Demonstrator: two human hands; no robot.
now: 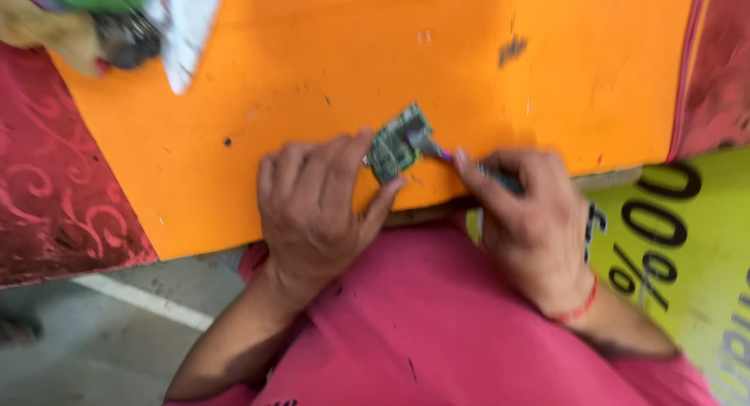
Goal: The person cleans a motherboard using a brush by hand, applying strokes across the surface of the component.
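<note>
Most of the view is an orange work surface (328, 70), bare and open across its middle and right, bordered by red patterned cloth (55, 195) on the left and a dark red strip (723, 62) on the right. Its near edge runs just under both hands. At the far left corner lies a blurred heap of cloth and white sheet (148, 23).

Left hand (312, 211) pinches a small green circuit board (398, 143) between thumb and fingers — the board sits close to the near edge. Right hand (531, 218), fingers curled tight, grips a thin purple-tipped tool (437, 150) whose tip touches the board.
</note>
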